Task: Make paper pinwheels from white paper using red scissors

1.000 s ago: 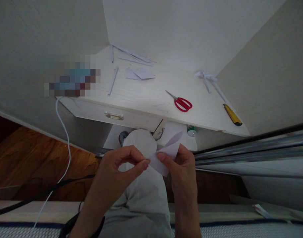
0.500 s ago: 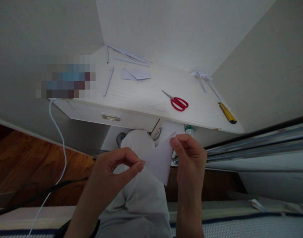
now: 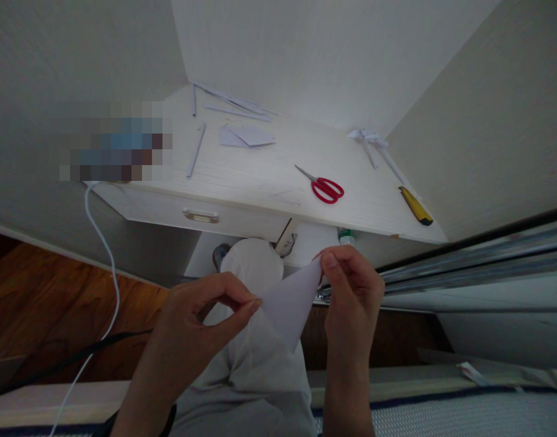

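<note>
A folded piece of white paper (image 3: pixel 290 303) hangs between my two hands above my lap. My left hand (image 3: pixel 200 318) pinches its left corner between thumb and forefinger. My right hand (image 3: pixel 351 291) pinches its top corner at the upper right. The paper forms a triangle whose tip points down. Below it is my knee in light trousers (image 3: pixel 255 364).
A white desk (image 3: pixel 269 182) with a drawer stands ahead, bearing red scissors (image 3: pixel 326 188), a yellow utility knife (image 3: pixel 415 206), folded paper (image 3: pixel 248 136) and paper strips (image 3: pixel 196 150). A white cable (image 3: pixel 105 261) hangs at left over the wood floor. A bottle (image 3: pixel 345 235) sits under the desk.
My right hand has slid up along the paper to its top corner and pulled it taut. The paper has gone from a loose fold to a flat triangle.
</note>
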Motion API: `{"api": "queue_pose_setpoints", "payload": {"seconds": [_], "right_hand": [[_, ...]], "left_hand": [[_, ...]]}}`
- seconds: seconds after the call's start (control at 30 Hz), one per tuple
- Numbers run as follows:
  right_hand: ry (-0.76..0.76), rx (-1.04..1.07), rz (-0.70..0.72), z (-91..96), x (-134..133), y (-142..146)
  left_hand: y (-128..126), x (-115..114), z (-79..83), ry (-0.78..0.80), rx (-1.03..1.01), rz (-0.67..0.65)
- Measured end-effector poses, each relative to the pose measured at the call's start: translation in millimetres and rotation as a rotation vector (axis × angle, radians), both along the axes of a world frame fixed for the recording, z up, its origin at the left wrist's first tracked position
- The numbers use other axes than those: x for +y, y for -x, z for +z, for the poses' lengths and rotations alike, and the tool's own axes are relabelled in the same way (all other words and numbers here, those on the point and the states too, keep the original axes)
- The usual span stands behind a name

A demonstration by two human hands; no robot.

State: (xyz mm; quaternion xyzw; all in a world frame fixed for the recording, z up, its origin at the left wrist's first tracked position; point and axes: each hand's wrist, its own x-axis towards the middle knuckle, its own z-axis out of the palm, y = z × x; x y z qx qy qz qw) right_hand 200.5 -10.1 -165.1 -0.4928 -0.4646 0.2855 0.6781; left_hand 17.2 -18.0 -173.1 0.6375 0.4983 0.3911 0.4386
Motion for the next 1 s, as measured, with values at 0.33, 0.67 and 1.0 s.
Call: {"api": "queue_pose_setpoints", "payload": {"seconds": [0.33, 0.67, 1.0], "right_hand": [[0.347, 0.026, 0.365, -8.9, -9.0, 3.7], [0.506, 0.076, 0.384, -12.0, -10.5, 12.1], [0.255, 0.208, 0.098, -7.3, -5.1, 7.1]], "left_hand": [[1.5, 4.8, 0.0, 0.169, -0.193, 0.058], [-3.4, 5.3, 2.9, 0.284, -0.419, 0.163], [-9.6, 10.0, -4.5, 0.394, -0.374, -0.032]]}}
